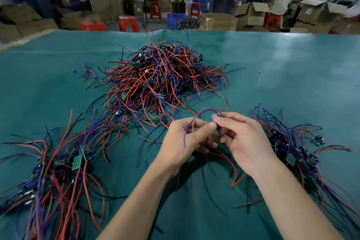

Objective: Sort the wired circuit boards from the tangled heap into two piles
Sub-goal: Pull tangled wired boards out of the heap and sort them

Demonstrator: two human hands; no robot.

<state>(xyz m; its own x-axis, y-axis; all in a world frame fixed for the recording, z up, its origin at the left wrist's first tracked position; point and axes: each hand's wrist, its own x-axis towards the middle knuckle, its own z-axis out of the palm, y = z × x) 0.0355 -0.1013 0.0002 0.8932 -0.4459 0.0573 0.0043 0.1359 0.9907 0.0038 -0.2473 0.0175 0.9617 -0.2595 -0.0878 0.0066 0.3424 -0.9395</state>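
- Head view: both hands meet low over the green worktop (pixel 272 76), in the gap between the piles.
- The left hand (pixel 187 140) curls its fingers round a blue wire (pixel 186 134) and some red ones, so they stay put.
- The right hand (pixel 239 138) pinches the same bunch near its top, likely to pull one wired board free. The board itself is hidden behind the fingers.
- The big tangled heap (pixel 161 76) sits just past the hands, easy to reach.
- The left pile (pixel 58 161) and the right pile (pixel 288 150) lie on either side, well apart, so the two sorts do not mix.
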